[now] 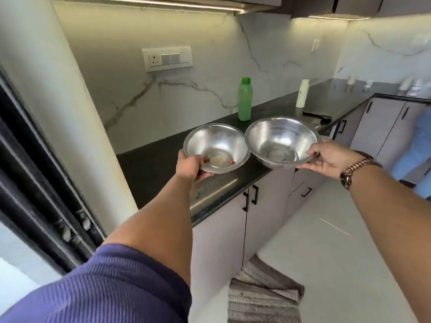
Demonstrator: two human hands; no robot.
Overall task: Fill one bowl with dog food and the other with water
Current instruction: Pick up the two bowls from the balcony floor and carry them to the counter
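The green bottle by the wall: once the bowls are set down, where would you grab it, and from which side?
Probably around the middle of its body, from the front. The green bottle stands upright on the black counter with the wall behind it, so the open side faces the person. Its body narrows slightly at the waist, which suits a wrapped hand; the small cap gives less hold.

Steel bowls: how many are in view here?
2. The left bowl is held by the left hand over the black counter; the right bowl is held by the right hand beside it. Both look empty.
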